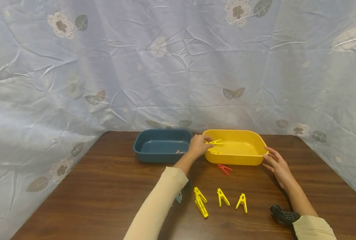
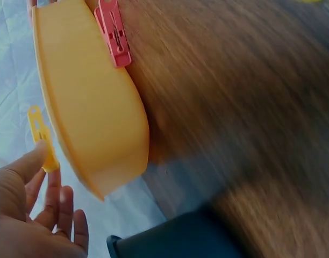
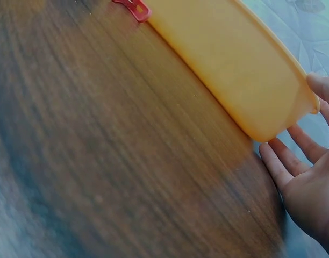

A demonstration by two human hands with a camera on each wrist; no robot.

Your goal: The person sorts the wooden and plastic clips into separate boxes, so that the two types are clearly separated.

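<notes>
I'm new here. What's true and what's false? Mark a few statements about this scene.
1. The left hand pinches a yellow clothespin. True.
2. The red clothespin is inside the dark blue basin. False: the red clothespin lies on the table near the yellow basin.
3. The right hand touches the yellow basin. True.
4. The yellow basin stands left of the dark blue basin. False: the dark blue basin is the left one.
</notes>
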